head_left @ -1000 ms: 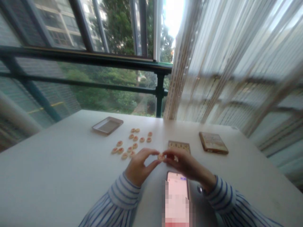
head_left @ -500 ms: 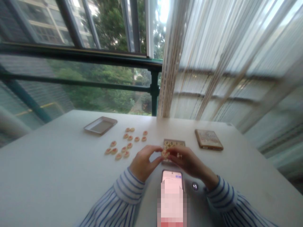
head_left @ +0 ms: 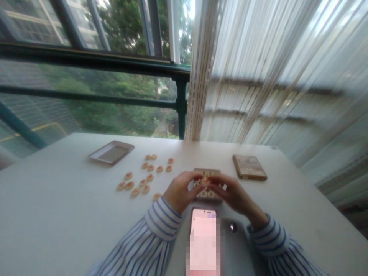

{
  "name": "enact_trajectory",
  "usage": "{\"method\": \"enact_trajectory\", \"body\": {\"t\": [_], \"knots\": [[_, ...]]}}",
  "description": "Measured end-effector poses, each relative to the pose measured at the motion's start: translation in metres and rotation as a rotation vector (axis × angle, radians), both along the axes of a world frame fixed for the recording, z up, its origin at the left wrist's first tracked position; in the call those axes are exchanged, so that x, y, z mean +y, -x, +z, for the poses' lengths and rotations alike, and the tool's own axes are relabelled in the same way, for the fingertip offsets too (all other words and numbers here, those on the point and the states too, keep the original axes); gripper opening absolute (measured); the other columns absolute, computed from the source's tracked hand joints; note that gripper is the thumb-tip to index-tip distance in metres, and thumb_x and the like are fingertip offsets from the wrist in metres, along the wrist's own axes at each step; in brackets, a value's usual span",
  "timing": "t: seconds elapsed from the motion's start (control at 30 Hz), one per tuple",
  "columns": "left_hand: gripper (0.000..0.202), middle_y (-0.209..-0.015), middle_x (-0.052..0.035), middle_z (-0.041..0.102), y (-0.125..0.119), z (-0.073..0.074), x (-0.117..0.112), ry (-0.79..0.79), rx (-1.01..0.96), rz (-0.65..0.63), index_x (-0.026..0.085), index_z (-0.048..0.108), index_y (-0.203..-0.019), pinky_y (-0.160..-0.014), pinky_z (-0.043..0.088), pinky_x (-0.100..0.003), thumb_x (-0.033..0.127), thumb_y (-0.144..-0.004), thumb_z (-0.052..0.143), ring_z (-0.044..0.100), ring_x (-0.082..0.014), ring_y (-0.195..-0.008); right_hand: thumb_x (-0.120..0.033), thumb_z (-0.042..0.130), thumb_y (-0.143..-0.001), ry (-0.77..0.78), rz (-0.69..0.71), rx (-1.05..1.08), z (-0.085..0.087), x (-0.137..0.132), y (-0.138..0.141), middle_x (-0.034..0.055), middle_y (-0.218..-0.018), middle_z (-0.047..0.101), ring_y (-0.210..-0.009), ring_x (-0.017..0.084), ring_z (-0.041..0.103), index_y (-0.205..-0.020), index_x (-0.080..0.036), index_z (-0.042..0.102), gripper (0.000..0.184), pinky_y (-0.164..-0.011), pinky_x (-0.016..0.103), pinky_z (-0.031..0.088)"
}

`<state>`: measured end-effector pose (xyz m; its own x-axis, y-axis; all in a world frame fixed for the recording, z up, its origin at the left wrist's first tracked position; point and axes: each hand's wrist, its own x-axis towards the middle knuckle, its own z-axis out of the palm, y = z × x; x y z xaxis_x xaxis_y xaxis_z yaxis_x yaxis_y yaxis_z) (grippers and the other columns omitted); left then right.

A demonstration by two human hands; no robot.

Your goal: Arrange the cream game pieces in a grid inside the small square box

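Between the fingertips of my left hand [head_left: 180,192] and my right hand [head_left: 233,194] is a round wooden xiangqi piece [head_left: 205,181] with red marking on its face. Both hands pinch it, one from each side. Right below and behind them sits a shallow box [head_left: 207,170] with several more round pieces in it, partly covered by my fingers. To the left, several loose red-marked pieces [head_left: 143,183] lie scattered on the table. One of these pieces [head_left: 157,197] is close by my left wrist.
A shallow tray [head_left: 126,146], perhaps the box lid, lies at the back left of the white table [head_left: 71,214]. A flat brown box [head_left: 249,167] is at the right. In front of me are a phone [head_left: 203,213] and a small dark round object [head_left: 233,227].
The view has shifted, so table items appear further left. My hands have come closer together around the piece. A loose piece beside my left wrist now shows.
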<state>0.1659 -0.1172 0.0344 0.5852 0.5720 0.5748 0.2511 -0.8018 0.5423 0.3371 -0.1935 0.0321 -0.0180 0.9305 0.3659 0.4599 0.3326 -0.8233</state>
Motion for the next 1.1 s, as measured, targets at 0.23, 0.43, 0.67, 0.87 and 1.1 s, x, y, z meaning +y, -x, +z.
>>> {"method": "enact_trajectory", "body": {"t": [0.23,0.43,0.67,0.87,1.1], "knots": [[0.018,-0.083,-0.0048,0.067,-0.010,-0.008,0.002,0.005,-0.065,-0.032,0.017,0.061,-0.090,-0.073,0.050,-0.029,0.026,-0.074,0.062,0.062,-0.0159,-0.079,-0.032,0.059,-0.078,0.030,-0.061,0.054,-0.010,-0.001,-0.009,0.0039,-0.089,0.067,-0.078,0.015,0.060,-0.099,-0.021,0.063,0.024,-0.070,0.028,0.049],[0.020,-0.085,-0.0047,0.068,-0.012,-0.019,0.002,0.013,-0.123,-0.072,0.018,0.061,-0.092,-0.075,0.051,-0.029,0.024,-0.074,0.063,0.063,-0.0156,-0.082,-0.030,0.059,-0.078,0.084,-0.059,0.117,-0.015,-0.004,-0.010,0.0041,-0.092,0.067,-0.083,0.016,0.061,-0.097,-0.021,0.063,0.022,-0.074,0.030,0.050],[0.023,-0.085,-0.0048,0.067,-0.014,-0.029,-0.001,-0.064,-0.191,-0.110,0.017,0.059,-0.095,-0.076,0.051,-0.028,0.018,-0.072,0.064,0.063,-0.0151,-0.081,-0.030,0.063,-0.074,0.196,-0.069,0.304,-0.023,-0.006,-0.007,0.0040,-0.092,0.067,-0.083,0.016,0.062,-0.097,-0.021,0.063,0.025,-0.074,0.030,0.052],[0.025,-0.086,-0.0057,0.067,-0.013,-0.035,-0.001,-0.074,-0.215,-0.130,0.017,0.059,-0.095,-0.077,0.051,-0.030,0.016,-0.071,0.065,0.063,-0.0159,-0.082,-0.031,0.063,-0.074,0.226,-0.048,0.377,-0.025,-0.006,-0.006,0.0041,-0.093,0.067,-0.083,0.016,0.062,-0.098,-0.021,0.063,0.026,-0.076,0.032,0.052],[0.018,-0.082,-0.0052,0.069,-0.015,-0.037,-0.003,0.339,-0.199,-0.110,0.016,0.064,-0.091,-0.065,0.053,-0.026,0.022,-0.074,0.061,0.063,-0.0144,-0.072,-0.031,0.062,-0.075,0.217,-0.054,0.379,-0.022,-0.008,-0.005,0.0047,-0.097,0.067,-0.085,0.016,0.062,-0.099,-0.021,0.064,0.026,-0.076,0.031,0.051]]}}
